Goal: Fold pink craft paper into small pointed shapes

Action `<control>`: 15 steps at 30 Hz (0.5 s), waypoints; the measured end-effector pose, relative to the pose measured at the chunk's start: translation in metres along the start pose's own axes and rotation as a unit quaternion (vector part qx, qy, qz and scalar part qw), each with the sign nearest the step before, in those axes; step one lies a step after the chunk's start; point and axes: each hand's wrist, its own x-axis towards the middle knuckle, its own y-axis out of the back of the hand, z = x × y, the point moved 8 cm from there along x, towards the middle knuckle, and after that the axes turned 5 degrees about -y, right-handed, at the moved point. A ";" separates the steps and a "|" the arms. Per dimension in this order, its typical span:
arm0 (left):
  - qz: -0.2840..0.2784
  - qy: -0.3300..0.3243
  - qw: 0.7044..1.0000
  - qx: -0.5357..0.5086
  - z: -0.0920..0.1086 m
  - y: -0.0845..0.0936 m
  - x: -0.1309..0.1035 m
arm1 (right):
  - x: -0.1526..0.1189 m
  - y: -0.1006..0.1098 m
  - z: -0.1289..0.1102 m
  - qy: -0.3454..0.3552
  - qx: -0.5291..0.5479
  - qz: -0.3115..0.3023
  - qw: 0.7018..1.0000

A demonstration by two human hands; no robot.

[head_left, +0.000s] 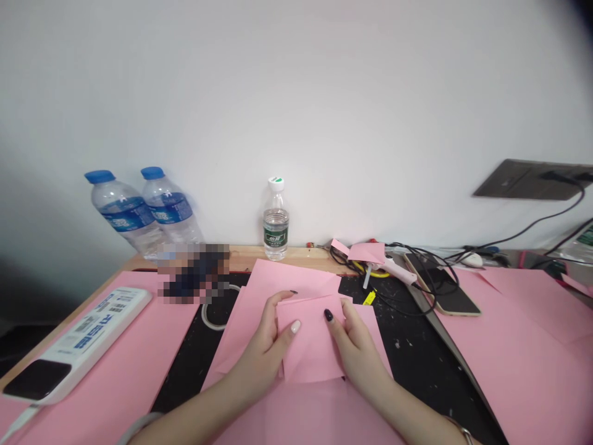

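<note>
A small stack of pink paper pieces (pixel 311 352) is held up between my two hands, above larger pink sheets (pixel 291 275) on the desk. My left hand (pixel 274 330) grips its left edge, thumb on the front and a finger along the top. On the opposite edge, my right hand (pixel 352 337) pinches the paper, with the dark-nailed thumb on the front face. The pieces overlap slightly unevenly, with edges showing at the top and left. Most of my other fingers are hidden behind the paper.
Two large blue-capped bottles (pixel 167 207) and a small water bottle (pixel 276 232) stand by the wall. At left lies a white power bank (pixel 83 340) on pink paper. Right of my hands are tangled black cables (pixel 428 306), a pink corded tool (pixel 393 269) and a phone (pixel 445 290).
</note>
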 end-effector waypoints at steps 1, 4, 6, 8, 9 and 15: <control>-0.008 -0.003 1.000 0.001 0.000 -0.002 -0.001 | 0.000 0.002 0.001 -0.007 0.011 0.014 1.000; -0.007 -0.016 0.999 0.042 0.002 -0.004 -0.003 | -0.002 0.005 0.009 -0.035 0.035 0.048 0.998; 0.007 -0.024 0.995 0.097 0.003 -0.003 -0.005 | -0.005 0.006 0.020 -0.066 0.040 0.066 0.995; 0.015 -0.027 0.991 0.133 0.004 -0.002 -0.006 | -0.008 0.005 0.031 -0.108 0.037 0.075 0.991; 0.017 -0.028 0.989 0.143 0.005 -0.001 -0.006 | -0.009 0.005 0.035 -0.124 0.035 0.076 0.989; 0.088 -0.062 0.980 0.164 0.014 0.013 -0.003 | -0.008 -0.010 0.010 -0.053 0.077 -0.039 0.995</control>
